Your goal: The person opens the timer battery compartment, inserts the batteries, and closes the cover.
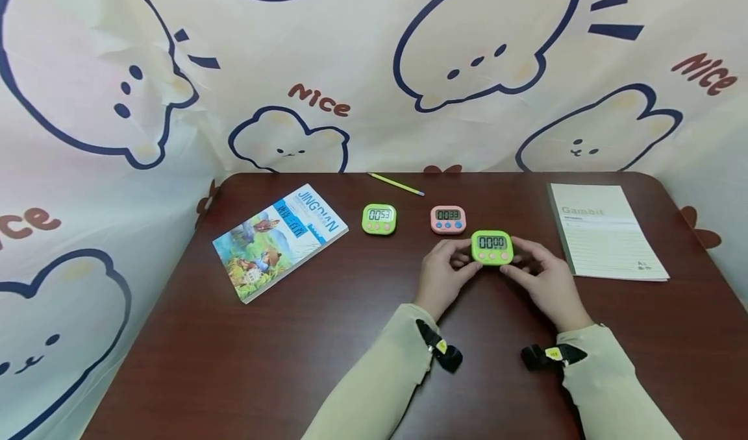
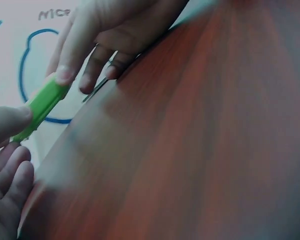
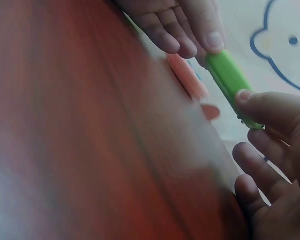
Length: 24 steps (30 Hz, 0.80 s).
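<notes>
A green digital timer reading 00:00 is held up between both hands, its screen toward the head camera. My left hand pinches its left side between thumb and fingers. On the opposite side my right hand pinches it the same way. Both wrist views show the green timer's edge raised off the table, with a thumb on each end. Just behind it lies a pink timer. Another green timer, reading 00:53, lies farther left.
A picture-covered book lies at the left of the brown table. At the right is a pale notebook marked Gambit. A yellow-green pencil lies near the back edge, before a patterned curtain.
</notes>
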Each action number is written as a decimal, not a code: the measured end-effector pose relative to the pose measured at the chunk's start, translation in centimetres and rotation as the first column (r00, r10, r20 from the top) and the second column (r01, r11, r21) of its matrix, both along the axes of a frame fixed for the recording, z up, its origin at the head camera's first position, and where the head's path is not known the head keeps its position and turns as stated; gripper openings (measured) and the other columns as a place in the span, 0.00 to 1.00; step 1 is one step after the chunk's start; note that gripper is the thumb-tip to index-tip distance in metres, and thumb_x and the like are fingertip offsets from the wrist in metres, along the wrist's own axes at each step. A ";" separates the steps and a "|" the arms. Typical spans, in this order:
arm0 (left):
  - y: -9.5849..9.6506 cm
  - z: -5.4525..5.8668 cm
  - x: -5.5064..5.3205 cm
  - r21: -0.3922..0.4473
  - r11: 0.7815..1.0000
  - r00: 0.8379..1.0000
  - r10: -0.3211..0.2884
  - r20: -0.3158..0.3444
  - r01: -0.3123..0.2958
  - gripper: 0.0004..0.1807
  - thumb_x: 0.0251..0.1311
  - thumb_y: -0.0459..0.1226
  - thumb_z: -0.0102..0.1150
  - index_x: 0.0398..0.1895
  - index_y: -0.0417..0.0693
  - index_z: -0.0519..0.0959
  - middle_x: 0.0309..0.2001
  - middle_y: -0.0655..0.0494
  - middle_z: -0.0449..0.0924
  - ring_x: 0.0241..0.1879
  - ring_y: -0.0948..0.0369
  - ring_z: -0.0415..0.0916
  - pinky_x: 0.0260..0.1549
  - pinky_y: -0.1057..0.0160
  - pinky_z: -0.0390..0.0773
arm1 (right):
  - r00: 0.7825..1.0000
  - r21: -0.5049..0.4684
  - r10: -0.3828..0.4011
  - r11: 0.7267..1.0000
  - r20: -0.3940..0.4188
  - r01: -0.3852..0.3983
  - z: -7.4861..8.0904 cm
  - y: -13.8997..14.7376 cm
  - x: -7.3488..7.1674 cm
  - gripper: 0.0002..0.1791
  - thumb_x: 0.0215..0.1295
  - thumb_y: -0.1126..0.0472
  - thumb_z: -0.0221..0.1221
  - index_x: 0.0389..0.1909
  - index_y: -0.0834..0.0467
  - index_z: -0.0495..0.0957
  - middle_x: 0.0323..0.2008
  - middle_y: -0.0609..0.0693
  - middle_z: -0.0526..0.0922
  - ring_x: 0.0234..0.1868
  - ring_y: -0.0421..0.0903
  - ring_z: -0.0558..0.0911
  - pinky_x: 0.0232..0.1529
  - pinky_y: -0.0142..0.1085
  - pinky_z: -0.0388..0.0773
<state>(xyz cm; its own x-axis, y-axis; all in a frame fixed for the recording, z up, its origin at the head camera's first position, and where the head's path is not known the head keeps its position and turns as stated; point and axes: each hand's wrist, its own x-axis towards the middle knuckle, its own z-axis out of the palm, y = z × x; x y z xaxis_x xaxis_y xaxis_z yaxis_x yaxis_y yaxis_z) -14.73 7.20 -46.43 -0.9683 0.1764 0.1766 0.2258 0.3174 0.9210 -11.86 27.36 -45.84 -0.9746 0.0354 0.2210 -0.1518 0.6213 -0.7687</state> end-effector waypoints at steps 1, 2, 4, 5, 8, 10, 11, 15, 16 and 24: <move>0.5 0.1 -0.2 -0.001 1.000 1.000 0.013 -0.003 -0.013 0.20 0.57 0.36 0.74 0.53 0.51 0.83 0.44 0.58 0.80 0.38 0.70 0.79 0.38 0.76 0.79 | 1.000 -0.013 -0.018 1.000 0.007 0.018 0.0 0.2 -0.1 0.29 0.62 0.63 0.70 0.64 0.57 0.76 0.41 0.56 0.84 0.34 0.34 0.78 0.33 0.21 0.74; 0.9 0.1 -0.4 -0.002 1.000 1.000 0.025 -0.001 -0.025 0.20 0.57 0.36 0.74 0.53 0.51 0.83 0.44 0.59 0.81 0.37 0.71 0.78 0.37 0.76 0.79 | 0.999 -0.028 -0.032 0.999 0.015 0.032 0.1 0.3 -0.4 0.29 0.62 0.62 0.70 0.65 0.57 0.76 0.41 0.56 0.85 0.34 0.35 0.78 0.33 0.22 0.74; 1.5 0.2 -0.8 0.011 0.999 0.999 0.048 0.004 -0.048 0.19 0.58 0.36 0.73 0.53 0.51 0.83 0.44 0.58 0.81 0.36 0.73 0.78 0.36 0.76 0.79 | 0.998 -0.068 -0.061 0.996 0.033 0.063 0.1 0.3 -0.9 0.28 0.64 0.60 0.69 0.65 0.57 0.76 0.41 0.57 0.85 0.34 0.35 0.79 0.33 0.22 0.74; 1.8 0.2 -1.0 0.017 0.998 0.998 0.058 0.009 -0.058 0.19 0.58 0.35 0.73 0.53 0.51 0.83 0.44 0.58 0.81 0.35 0.73 0.78 0.35 0.76 0.79 | 0.996 -0.091 -0.075 0.993 0.040 0.078 0.0 0.3 -1.2 0.28 0.64 0.59 0.69 0.65 0.57 0.76 0.42 0.57 0.86 0.35 0.35 0.79 0.33 0.22 0.75; 2.5 0.4 -1.6 0.027 0.996 0.996 0.083 0.021 -0.084 0.19 0.59 0.35 0.72 0.55 0.50 0.83 0.45 0.58 0.81 0.35 0.75 0.78 0.35 0.77 0.79 | 0.993 -0.139 -0.105 0.984 0.053 0.111 0.0 0.2 -2.0 0.28 0.65 0.58 0.68 0.65 0.57 0.76 0.43 0.58 0.86 0.37 0.33 0.80 0.35 0.21 0.75; 2.9 0.5 -2.1 0.024 0.994 0.994 0.108 0.020 -0.109 0.20 0.60 0.34 0.71 0.56 0.48 0.82 0.47 0.56 0.81 0.36 0.74 0.78 0.36 0.77 0.79 | 0.992 -0.155 -0.118 0.980 0.053 0.124 -0.1 0.1 -2.6 0.27 0.66 0.59 0.67 0.65 0.58 0.76 0.44 0.59 0.86 0.38 0.32 0.80 0.36 0.20 0.75; 3.2 0.6 -2.3 0.021 0.992 0.992 0.123 0.022 -0.123 0.20 0.60 0.34 0.71 0.56 0.48 0.82 0.48 0.56 0.81 0.36 0.74 0.78 0.36 0.77 0.79 | 0.991 -0.163 -0.122 0.978 0.053 0.129 0.0 0.0 -2.9 0.27 0.66 0.59 0.67 0.65 0.58 0.76 0.44 0.60 0.85 0.39 0.31 0.80 0.37 0.20 0.75; 4.1 0.8 -3.2 -0.012 0.986 0.985 0.169 0.041 -0.169 0.18 0.61 0.35 0.70 0.55 0.47 0.83 0.47 0.57 0.81 0.35 0.74 0.78 0.34 0.78 0.77 | 0.988 -0.148 -0.142 0.977 0.062 0.150 0.2 0.1 -4.1 0.26 0.67 0.61 0.65 0.65 0.60 0.76 0.46 0.62 0.85 0.38 0.29 0.78 0.38 0.18 0.73; 4.4 0.8 -3.4 -0.025 0.984 0.983 0.178 0.047 -0.177 0.18 0.61 0.35 0.70 0.55 0.47 0.83 0.47 0.57 0.81 0.34 0.73 0.77 0.33 0.78 0.77 | 0.987 -0.139 -0.144 0.978 0.071 0.153 0.2 0.1 -4.3 0.26 0.67 0.61 0.65 0.65 0.60 0.75 0.46 0.62 0.85 0.38 0.29 0.78 0.38 0.19 0.73; 5.4 1.4 -4.9 -0.277 0.943 0.974 0.211 0.077 -0.182 0.18 0.64 0.39 0.67 0.57 0.50 0.83 0.50 0.58 0.83 0.47 0.65 0.80 0.47 0.70 0.80 | 0.978 0.039 -0.133 0.991 0.162 0.128 0.8 0.5 -5.8 0.27 0.69 0.57 0.64 0.65 0.63 0.75 0.40 0.62 0.86 0.37 0.46 0.81 0.39 0.34 0.73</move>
